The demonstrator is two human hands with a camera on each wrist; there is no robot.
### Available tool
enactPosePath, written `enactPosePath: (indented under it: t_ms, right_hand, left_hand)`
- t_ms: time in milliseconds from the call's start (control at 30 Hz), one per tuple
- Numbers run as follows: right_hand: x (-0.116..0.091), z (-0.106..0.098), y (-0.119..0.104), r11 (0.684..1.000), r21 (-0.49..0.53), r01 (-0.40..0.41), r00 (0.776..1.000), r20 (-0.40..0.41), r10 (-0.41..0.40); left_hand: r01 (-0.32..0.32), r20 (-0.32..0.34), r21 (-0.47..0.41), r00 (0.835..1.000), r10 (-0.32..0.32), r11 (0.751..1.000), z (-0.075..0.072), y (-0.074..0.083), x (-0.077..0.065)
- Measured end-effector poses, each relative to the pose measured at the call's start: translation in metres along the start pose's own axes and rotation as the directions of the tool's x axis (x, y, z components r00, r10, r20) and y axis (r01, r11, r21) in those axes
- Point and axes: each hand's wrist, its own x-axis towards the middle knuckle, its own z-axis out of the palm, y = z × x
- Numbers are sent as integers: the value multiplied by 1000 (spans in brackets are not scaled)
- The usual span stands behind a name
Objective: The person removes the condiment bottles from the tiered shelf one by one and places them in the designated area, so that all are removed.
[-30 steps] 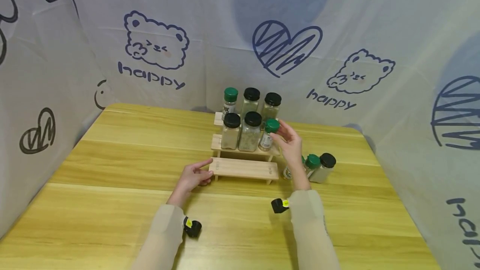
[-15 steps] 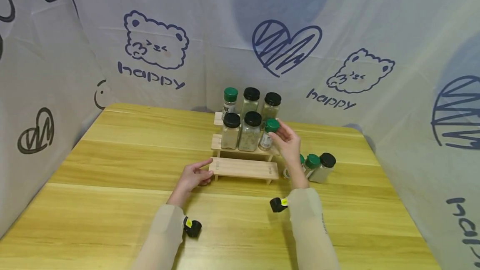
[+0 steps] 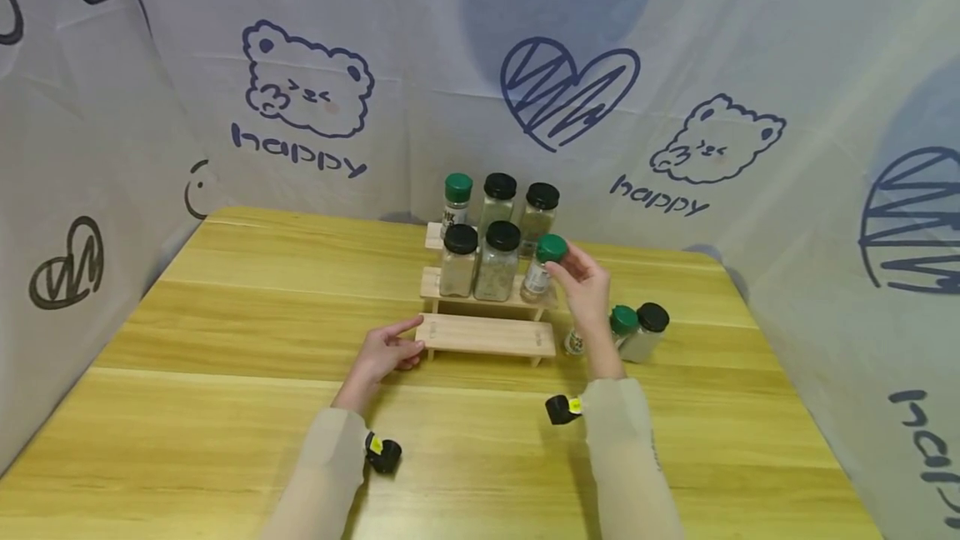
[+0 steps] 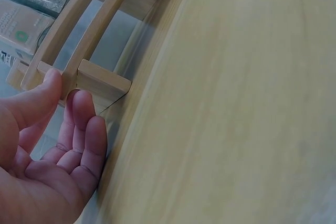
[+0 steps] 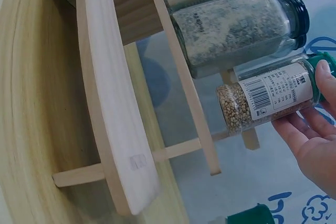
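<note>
Pale cloth (image 3: pixel 112 148) printed with hearts and bears fills the far left, its drawings there cut off by the edge. A cream left sleeve (image 3: pixel 318 473) runs out at the bottom, with a black wrist camera (image 3: pixel 385 456) at its cuff. Beyond it the left hand (image 3: pixel 382 354) pinches the near left end of the wooden rack (image 3: pixel 483 334), thumb on top and fingers bent beneath; the wrist view shows the fingertips partly tucked out of sight under the wood.

On the rack's top tier stand a green-topped bottle (image 3: pixel 455 213) and two black-lidded jars (image 3: pixel 497 208), their lower parts mostly hidden by two square jars (image 3: pixel 497 271) on the middle tier. To the right of those, at the middle tier's right end, is the seed bottle (image 3: pixel 536 277), leaning slightly right. The right hand (image 3: pixel 588 294) has its thumb and fingers closed round the bottle's green cap and upper part; whether the base touches the shelf I cannot tell.

Behind the right wrist, on the table (image 3: pixel 720 423), a small bottle (image 3: pixel 573 343) shows only its lower body in the head view. Farther right stand a green-capped bottle (image 3: pixel 623 322), partly covered by the wrist, and a black-capped jar (image 3: pixel 647 336).
</note>
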Motion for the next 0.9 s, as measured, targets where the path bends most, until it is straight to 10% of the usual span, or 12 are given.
enactPosePath:
  t_ms: [900]
  right_hand:
    - [-33, -44, -11, 999, -8, 36, 999, -17, -36]
  left_hand:
    - [-3, 2, 3, 1000, 3, 1000, 0, -1, 1]
